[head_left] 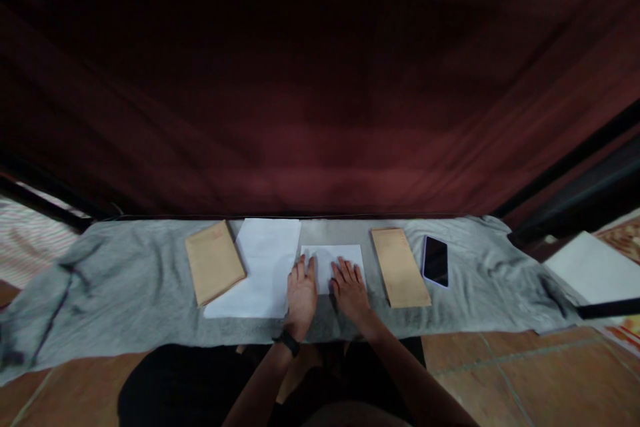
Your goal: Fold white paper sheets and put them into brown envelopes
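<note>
- At the left, we saw a brown envelope [215, 263] overlapping the large white paper [267, 273] on the grey cloth [150, 280].
- Our left hand [302, 290] lay with fingers slightly parted at the left edge of the smaller white paper [327, 255].
- Our right hand [351, 288] rested on it, fingers spread; we judged the step as flattening, the next move calling for even pressure.
- Further right, we had a second envelope [401, 270], then a phone [436, 261].
</note>
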The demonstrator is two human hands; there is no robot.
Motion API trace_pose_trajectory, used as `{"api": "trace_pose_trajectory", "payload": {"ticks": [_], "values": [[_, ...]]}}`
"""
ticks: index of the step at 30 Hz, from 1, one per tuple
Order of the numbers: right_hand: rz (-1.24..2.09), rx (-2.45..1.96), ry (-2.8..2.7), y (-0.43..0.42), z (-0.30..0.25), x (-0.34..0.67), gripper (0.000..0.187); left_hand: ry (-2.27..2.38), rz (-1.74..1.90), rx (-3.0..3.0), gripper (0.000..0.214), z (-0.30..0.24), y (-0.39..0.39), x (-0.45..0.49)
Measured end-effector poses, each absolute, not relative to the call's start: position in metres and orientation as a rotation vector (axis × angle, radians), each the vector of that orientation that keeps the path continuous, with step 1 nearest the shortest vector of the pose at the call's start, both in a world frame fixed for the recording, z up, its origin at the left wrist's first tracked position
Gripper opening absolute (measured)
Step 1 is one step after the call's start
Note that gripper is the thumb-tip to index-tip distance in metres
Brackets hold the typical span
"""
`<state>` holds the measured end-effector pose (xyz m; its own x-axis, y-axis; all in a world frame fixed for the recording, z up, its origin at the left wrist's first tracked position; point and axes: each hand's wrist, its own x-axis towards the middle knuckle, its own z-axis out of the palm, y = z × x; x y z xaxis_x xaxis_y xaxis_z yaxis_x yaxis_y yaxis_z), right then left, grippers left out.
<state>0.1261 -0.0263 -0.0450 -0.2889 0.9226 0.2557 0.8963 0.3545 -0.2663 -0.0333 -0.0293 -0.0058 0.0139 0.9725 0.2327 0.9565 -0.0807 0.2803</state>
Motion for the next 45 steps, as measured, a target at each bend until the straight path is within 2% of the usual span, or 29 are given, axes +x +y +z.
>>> {"api": "trace_pose_trajectory", "payload": {"ticks": [4,16,19,23,35,40,45], "values": [[0.064,-1.544,-2.244,-0.029,-0.056,0.129,0.049,1.832,0.55,2.374,0.051,-0.023,-0.02,-0.013],[0.175,-1.524,-2.236,0.025,-0.044,0.108,0.045,1.842,0.439,2.453,0.066,-0.055,-0.011,-0.014],[0.184,-1.564,-2.231,0.03,-0.048,0.105,0.045,1.845,0.418,2.449,0.064,-0.056,-0.01,-0.014],[0.097,-1.599,-2.167,0.027,-0.056,0.122,0.047,1.871,0.473,2.427,0.057,-0.055,-0.009,-0.013],[-0.142,-1.746,-2.046,0.013,-0.07,0.163,0.056,2.177,0.674,2.169,0.059,-0.047,0.0,0.007],[-0.116,-1.786,-2.082,0.015,-0.073,0.163,0.056,2.0,0.555,2.334,0.054,-0.045,0.02,0.026],[-0.191,-1.728,-2.048,0.016,-0.079,0.164,0.056,2.1,0.564,2.316,0.056,-0.054,0.024,0.009]]}}
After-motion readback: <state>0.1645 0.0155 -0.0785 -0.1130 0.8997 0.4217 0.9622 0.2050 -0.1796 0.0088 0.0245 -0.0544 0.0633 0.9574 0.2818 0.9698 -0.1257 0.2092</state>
